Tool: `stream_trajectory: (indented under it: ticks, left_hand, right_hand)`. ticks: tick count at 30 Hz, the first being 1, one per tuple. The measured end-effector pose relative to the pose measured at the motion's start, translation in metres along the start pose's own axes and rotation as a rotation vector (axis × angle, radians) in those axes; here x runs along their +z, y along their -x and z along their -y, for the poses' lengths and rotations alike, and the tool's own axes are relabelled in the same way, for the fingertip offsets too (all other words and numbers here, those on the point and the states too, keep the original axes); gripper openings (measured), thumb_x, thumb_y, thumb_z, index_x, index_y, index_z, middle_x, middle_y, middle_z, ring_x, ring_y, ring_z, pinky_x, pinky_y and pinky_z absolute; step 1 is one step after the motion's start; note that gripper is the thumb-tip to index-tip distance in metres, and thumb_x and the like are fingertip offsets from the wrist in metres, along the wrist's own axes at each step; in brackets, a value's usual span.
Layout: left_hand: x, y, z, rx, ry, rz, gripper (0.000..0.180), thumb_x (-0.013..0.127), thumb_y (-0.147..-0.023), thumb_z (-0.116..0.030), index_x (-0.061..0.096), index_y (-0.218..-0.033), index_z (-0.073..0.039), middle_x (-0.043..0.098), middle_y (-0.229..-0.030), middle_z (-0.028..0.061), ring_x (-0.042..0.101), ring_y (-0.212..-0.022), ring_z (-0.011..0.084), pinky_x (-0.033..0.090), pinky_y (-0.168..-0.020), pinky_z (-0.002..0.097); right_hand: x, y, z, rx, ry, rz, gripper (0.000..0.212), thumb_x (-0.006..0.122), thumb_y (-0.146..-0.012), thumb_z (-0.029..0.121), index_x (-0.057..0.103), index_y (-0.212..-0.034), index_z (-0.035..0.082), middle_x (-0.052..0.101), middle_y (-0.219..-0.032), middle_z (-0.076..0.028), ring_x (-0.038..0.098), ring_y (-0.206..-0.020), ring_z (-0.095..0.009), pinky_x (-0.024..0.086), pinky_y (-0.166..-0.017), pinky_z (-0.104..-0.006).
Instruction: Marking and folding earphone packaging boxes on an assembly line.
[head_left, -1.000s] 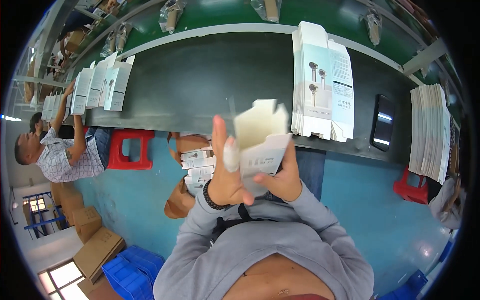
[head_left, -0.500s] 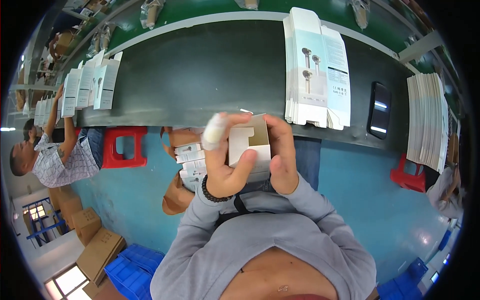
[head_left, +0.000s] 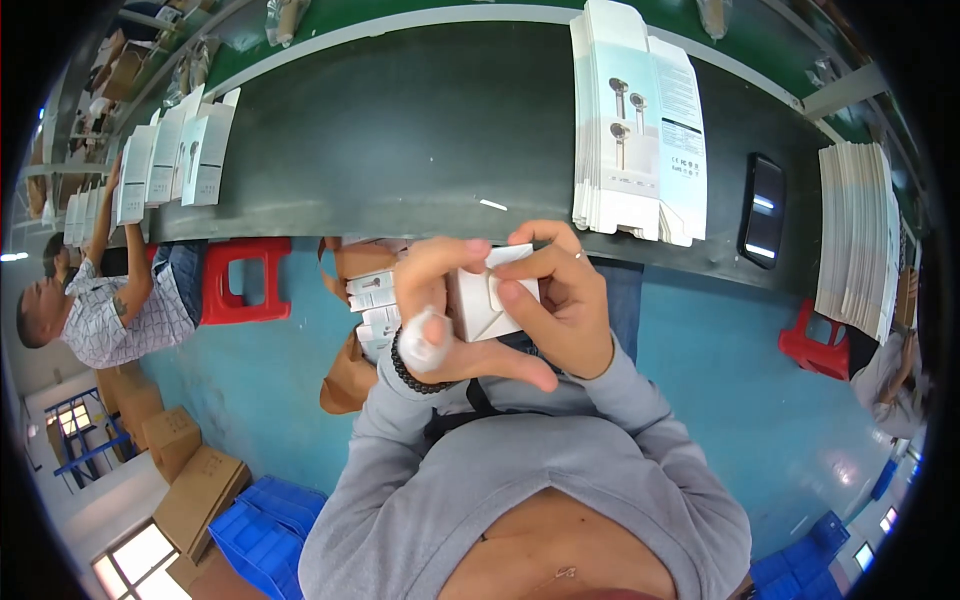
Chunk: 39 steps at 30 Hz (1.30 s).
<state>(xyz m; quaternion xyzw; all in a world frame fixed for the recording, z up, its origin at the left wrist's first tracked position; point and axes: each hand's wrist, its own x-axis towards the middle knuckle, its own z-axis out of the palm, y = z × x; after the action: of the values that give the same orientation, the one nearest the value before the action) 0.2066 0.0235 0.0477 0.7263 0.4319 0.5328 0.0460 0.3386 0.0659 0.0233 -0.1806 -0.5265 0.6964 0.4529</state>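
A small white cardboard box (head_left: 474,308) is held up between my hands in front of the table's near edge. My left hand (head_left: 428,285) curves round the box's left side, its thumb stretched out below. One left finger carries a white wrapping, and a dark bead bracelet sits at the wrist. My right hand (head_left: 572,310) pinches with thumb and index finger at the flaps on the box's upper end, which are folded inward. The box's underside and far side are hidden.
On the dark table (head_left: 400,130) lie a stack of flat printed cartons (head_left: 640,140) and a black phone (head_left: 763,210). More flat cartons (head_left: 855,240) stand at right, upright cartons (head_left: 205,150) at left. Below the edge is a brown box (head_left: 345,375) of finished cartons. A co-worker (head_left: 130,310) sits left.
The box's open top is now covered by folded flaps. My right hand has moved from its right side onto the top, and my left thumb has come off the front.
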Motion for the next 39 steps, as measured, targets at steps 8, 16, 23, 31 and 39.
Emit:
stream_trajectory:
  ticks: [8, 16, 23, 31, 39]
  left_hand:
    - [0.002, -0.005, 0.003, 0.041, -0.057, 0.087, 0.125, 0.081, -0.039, -0.051, 0.007, -0.139, -0.035, 0.036, -0.124, 0.0179, 0.047, -0.082, 0.0205, 0.046, -0.067, 0.0315]
    - [-0.021, 0.001, 0.001, -0.067, 0.238, -0.288, 0.125, 0.086, -0.040, -0.045, 0.016, -0.139, -0.015, 0.029, -0.132, 0.0198, 0.046, -0.102, 0.0254, 0.046, -0.077, 0.0358]
    - [-0.126, -0.020, -0.017, -0.273, -0.113, 0.183, 0.082, 0.084, -0.054, -0.030, 0.045, -0.120, 0.002, 0.054, -0.113, 0.0220, 0.055, -0.101, 0.0303, 0.044, -0.084, 0.0388]
    - [-0.201, 0.032, 0.115, -0.528, -0.196, -0.611, 0.071, 0.053, -0.082, 0.005, 0.009, -0.137, 0.001, 0.029, -0.133, 0.0157, 0.040, -0.116, 0.0239, 0.036, -0.094, 0.0324]
    - [-0.255, 0.087, 0.270, -0.566, -0.682, -0.831, 0.074, 0.060, -0.076, -0.003, 0.015, -0.133, 0.010, 0.031, -0.131, 0.0252, 0.038, -0.120, 0.0300, 0.031, -0.100, 0.0360]
  right_hand:
    - [-0.004, 0.000, -0.010, 0.127, -0.098, -0.033, 0.028, 0.058, -0.079, -0.005, 0.047, -0.104, 0.001, 0.041, -0.108, -0.007, 0.051, -0.091, -0.011, 0.043, -0.074, -0.0219]
    - [0.004, -0.005, -0.016, 0.064, 0.367, 0.312, 0.104, 0.082, -0.059, 0.028, 0.021, -0.139, 0.004, 0.046, -0.125, -0.019, 0.056, -0.103, -0.028, 0.046, -0.084, -0.0353]
    - [0.003, -0.027, 0.006, -0.272, 0.536, 0.363, 0.084, 0.079, -0.063, 0.025, 0.036, -0.131, 0.002, 0.050, -0.121, -0.017, 0.058, -0.083, -0.021, 0.044, -0.060, -0.0258]
    - [-0.046, -0.018, 0.023, -0.340, 0.752, 0.010, 0.052, 0.067, -0.076, 0.024, 0.049, -0.118, -0.001, 0.050, -0.120, -0.018, 0.053, -0.099, -0.026, 0.043, -0.075, -0.0308]
    - [-0.079, -0.027, 0.056, -0.190, 1.708, 0.056, 0.067, 0.070, -0.069, 0.036, 0.048, -0.125, 0.007, 0.037, -0.134, -0.017, 0.031, -0.125, -0.036, 0.024, -0.100, -0.0475]
